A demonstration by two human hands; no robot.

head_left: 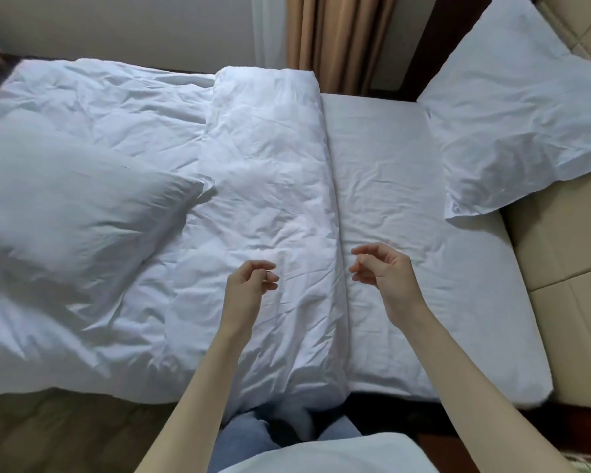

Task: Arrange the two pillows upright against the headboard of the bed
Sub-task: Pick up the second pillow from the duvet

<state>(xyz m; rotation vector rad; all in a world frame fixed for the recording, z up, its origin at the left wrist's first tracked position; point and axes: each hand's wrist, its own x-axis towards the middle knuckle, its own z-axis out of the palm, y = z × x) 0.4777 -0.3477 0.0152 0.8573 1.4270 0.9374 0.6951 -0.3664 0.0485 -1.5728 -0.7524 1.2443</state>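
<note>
One pillow [72, 213] lies on the duvet [263, 206], left. Second pillow [519, 131] leans against the headboard [567, 268], right. Folded duvet edge between them.

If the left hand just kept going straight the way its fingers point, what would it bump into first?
Its curled fingers point to the right, toward the right hand, which is probably the first thing the left hand would meet. Only a small gap over the folded duvet separates them, though depth is hard to judge.
</note>
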